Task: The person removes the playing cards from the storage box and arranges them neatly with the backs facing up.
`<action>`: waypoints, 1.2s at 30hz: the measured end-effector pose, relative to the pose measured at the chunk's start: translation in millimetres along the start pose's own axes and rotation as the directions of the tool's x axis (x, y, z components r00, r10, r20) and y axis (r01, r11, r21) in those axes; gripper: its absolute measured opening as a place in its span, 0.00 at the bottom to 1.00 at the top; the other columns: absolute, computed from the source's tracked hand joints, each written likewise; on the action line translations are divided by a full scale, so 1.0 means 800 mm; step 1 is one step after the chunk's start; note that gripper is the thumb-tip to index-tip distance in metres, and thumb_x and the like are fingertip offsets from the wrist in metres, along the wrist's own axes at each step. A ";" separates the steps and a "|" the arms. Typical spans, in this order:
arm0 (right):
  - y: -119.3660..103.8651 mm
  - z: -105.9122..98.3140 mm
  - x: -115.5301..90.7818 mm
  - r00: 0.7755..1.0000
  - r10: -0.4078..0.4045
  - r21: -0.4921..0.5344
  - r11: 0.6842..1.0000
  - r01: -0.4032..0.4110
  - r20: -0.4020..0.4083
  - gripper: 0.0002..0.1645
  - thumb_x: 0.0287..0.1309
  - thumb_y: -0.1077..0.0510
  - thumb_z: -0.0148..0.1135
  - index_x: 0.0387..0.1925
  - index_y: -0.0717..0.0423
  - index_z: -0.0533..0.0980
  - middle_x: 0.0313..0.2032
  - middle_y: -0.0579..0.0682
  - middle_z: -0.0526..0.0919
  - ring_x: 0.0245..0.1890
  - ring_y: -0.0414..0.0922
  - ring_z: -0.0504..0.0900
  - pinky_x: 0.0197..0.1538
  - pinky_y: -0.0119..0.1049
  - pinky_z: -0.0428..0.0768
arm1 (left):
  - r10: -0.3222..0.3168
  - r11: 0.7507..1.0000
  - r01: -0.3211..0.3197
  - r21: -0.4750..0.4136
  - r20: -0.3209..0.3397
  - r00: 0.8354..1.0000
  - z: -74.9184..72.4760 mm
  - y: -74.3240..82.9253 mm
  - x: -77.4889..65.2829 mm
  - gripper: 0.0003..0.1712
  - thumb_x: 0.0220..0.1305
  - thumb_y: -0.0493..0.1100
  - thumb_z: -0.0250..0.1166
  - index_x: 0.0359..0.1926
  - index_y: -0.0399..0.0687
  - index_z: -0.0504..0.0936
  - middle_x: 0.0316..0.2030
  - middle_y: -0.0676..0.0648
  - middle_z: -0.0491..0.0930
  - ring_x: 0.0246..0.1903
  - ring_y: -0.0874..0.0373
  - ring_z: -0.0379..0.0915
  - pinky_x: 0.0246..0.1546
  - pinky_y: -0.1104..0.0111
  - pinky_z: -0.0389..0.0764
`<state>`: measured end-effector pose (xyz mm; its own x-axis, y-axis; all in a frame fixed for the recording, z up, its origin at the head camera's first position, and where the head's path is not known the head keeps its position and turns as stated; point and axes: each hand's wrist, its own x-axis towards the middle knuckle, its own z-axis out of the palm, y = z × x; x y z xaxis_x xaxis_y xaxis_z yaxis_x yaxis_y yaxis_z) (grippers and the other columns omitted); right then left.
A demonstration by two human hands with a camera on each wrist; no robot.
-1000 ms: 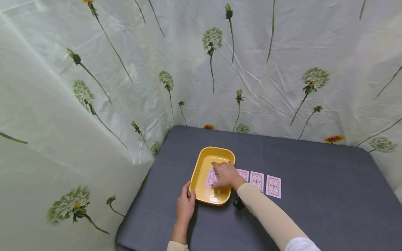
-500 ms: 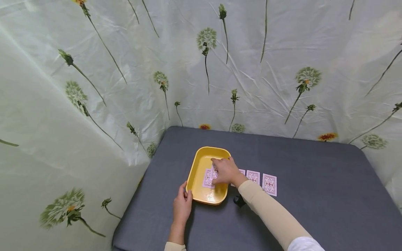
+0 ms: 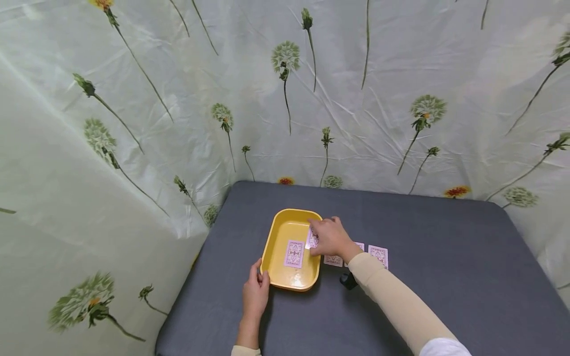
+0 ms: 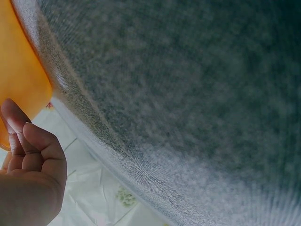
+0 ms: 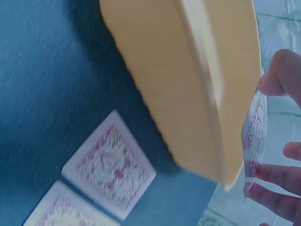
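Observation:
My right hand [image 3: 331, 238] pinches a playing card [image 3: 312, 239] over the right side of a yellow tray [image 3: 285, 231]. In the right wrist view, the thumb is at one end of this card [image 5: 254, 134] and fingertips are at the other, with the card bowed slightly. Another playing card [image 3: 294, 254] lies back up on the tray floor, left of the held one. My left hand [image 3: 255, 294] grips the tray's near left rim, thumb on the near side. The left wrist view shows its bent fingers beside the tray's orange-looking corner [image 4: 28, 70].
A row of playing cards [image 3: 378, 255] lies back up on the grey padded surface [image 3: 427, 287] right of the tray, partly behind my right forearm. A black device [image 3: 348, 281] sits under my right wrist. Floral cloth [image 3: 356, 123] hangs along the back and left.
My right hand has moved right with its playing card, uncovering the one on the tray floor. My left hand keeps its place on the rim. The head view has shifted slightly.

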<state>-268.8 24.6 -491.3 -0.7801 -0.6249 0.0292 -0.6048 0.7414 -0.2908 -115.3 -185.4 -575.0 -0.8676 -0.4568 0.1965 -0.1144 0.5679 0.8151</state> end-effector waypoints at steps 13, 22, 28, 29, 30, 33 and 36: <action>0.041 -0.004 -0.025 0.998 0.057 0.056 0.997 -0.056 -0.023 0.56 0.39 0.39 0.74 0.68 0.59 0.66 0.51 0.54 0.82 0.47 0.53 0.80 0.56 0.61 0.64 | -0.021 1.000 0.021 0.003 0.006 1.000 0.003 -0.001 0.000 0.21 0.67 0.38 0.59 0.60 0.39 0.74 0.20 0.55 0.63 0.17 0.63 0.57 0.20 0.69 0.60; 0.068 -0.005 -0.047 0.993 0.116 0.084 0.990 -0.117 0.021 0.54 0.39 0.45 0.75 0.67 0.61 0.66 0.55 0.59 0.79 0.52 0.58 0.78 0.57 0.62 0.67 | 0.042 0.999 -0.042 -0.007 -0.051 0.998 0.003 -0.001 -0.002 0.20 0.65 0.38 0.57 0.57 0.36 0.75 0.19 0.55 0.62 0.16 0.63 0.56 0.18 0.68 0.58; 0.084 -0.005 -0.064 0.989 0.144 0.101 0.984 -0.147 0.033 0.53 0.38 0.48 0.75 0.67 0.62 0.66 0.55 0.60 0.79 0.52 0.59 0.78 0.57 0.63 0.66 | 0.007 1.000 -0.007 -0.008 -0.019 1.000 0.003 -0.001 -0.002 0.21 0.66 0.38 0.58 0.59 0.38 0.75 0.19 0.55 0.63 0.17 0.63 0.57 0.19 0.68 0.59; 0.087 -0.005 -0.067 0.988 0.152 0.104 0.982 -0.155 0.034 0.53 0.37 0.49 0.76 0.67 0.62 0.65 0.54 0.61 0.79 0.52 0.59 0.78 0.57 0.64 0.66 | 0.002 1.000 -0.002 -0.005 -0.010 1.000 0.003 -0.001 -0.002 0.21 0.66 0.37 0.58 0.59 0.38 0.75 0.19 0.55 0.63 0.17 0.63 0.57 0.19 0.68 0.59; 0.091 -0.004 -0.070 0.986 0.161 0.106 0.981 -0.164 0.035 0.54 0.37 0.49 0.76 0.67 0.62 0.65 0.54 0.61 0.79 0.52 0.60 0.78 0.56 0.64 0.66 | -0.007 1.000 0.007 -0.004 -0.003 1.000 0.003 -0.001 -0.001 0.21 0.66 0.37 0.58 0.60 0.38 0.74 0.19 0.55 0.63 0.16 0.63 0.57 0.19 0.69 0.59; 0.100 -0.004 -0.079 0.981 0.188 0.115 0.975 -0.191 0.037 0.54 0.37 0.49 0.76 0.67 0.62 0.65 0.53 0.62 0.79 0.51 0.60 0.78 0.55 0.63 0.68 | -0.007 1.000 0.007 -0.002 0.005 1.000 0.003 -0.002 0.000 0.21 0.67 0.37 0.58 0.60 0.38 0.74 0.19 0.55 0.63 0.16 0.63 0.57 0.19 0.69 0.59; 0.112 -0.003 -0.089 0.978 0.207 0.115 0.971 -0.209 0.029 0.55 0.37 0.49 0.75 0.67 0.63 0.64 0.55 0.63 0.78 0.52 0.60 0.78 0.54 0.62 0.69 | -0.006 1.000 0.006 -0.002 0.003 1.000 0.003 -0.002 0.001 0.21 0.67 0.37 0.59 0.60 0.39 0.74 0.19 0.55 0.63 0.16 0.63 0.56 0.19 0.69 0.59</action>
<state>-268.2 136.4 -516.9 -0.8834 -0.4648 -0.0589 -0.4060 0.8223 -0.3988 -116.6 -185.0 -577.4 -0.8685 -0.4580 0.1895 -0.1189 0.5637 0.8173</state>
